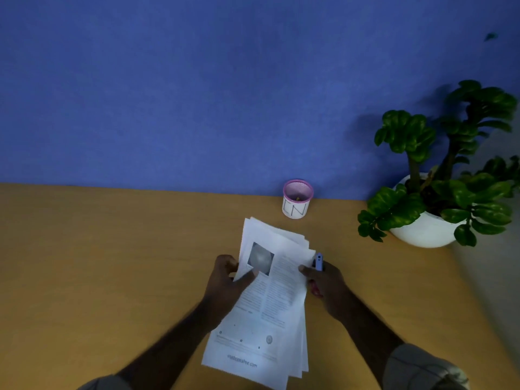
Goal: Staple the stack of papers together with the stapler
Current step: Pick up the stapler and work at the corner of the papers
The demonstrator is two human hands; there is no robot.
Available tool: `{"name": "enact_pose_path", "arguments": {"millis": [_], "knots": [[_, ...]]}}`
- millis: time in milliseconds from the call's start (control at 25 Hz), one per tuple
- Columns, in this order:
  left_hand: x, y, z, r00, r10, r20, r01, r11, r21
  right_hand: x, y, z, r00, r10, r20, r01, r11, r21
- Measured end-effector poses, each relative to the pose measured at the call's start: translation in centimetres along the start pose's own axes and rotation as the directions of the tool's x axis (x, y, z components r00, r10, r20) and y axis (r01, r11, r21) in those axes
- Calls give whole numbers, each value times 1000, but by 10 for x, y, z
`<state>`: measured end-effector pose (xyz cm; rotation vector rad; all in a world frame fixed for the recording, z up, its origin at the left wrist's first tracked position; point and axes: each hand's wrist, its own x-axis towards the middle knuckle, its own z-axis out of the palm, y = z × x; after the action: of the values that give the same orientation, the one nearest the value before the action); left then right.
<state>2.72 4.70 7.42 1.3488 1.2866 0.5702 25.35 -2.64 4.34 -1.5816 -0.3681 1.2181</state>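
Roughly at the centre of the bench (112,249), toward six o'clock in the head view, the stack of papers (267,299) is held up off the wood, its sheets fanned unevenly at the far end. Its top sheet shows two columns of print and a round grey picture near the upper left corner; a web address is printed along the near edge.

At nine o'clock of the stack, the left hand (225,280) grips the left edge, thumb on the top sheet below the picture and fingers curled behind. At three o'clock of the stack, the right hand (326,285) pinches the right edge with its thumb on the page, and the same hand also holds the stapler (318,261), a small pale blue one whose tip stands up just beside the upper right corner of the sheets. Something pink shows under that hand's palm; what it is cannot be told. Both forearms come in from six o'clock, with grey sleeves at the frame's bottom.

Farther out, at twelve o'clock of the papers, a white cup (295,202) with a pink rim and the letters "LN" stands against the blue wall (197,94). At two o'clock, well apart, a leafy green plant (439,153) grows in a round white pot (422,230).
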Motion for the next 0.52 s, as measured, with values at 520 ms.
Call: {"name": "enact_pose_path", "arguments": {"millis": [520], "knots": [[9, 63, -63, 945, 256, -206, -214, 956, 202, -33, -44, 27, 981, -151, -120, 103, 936, -337]]}}
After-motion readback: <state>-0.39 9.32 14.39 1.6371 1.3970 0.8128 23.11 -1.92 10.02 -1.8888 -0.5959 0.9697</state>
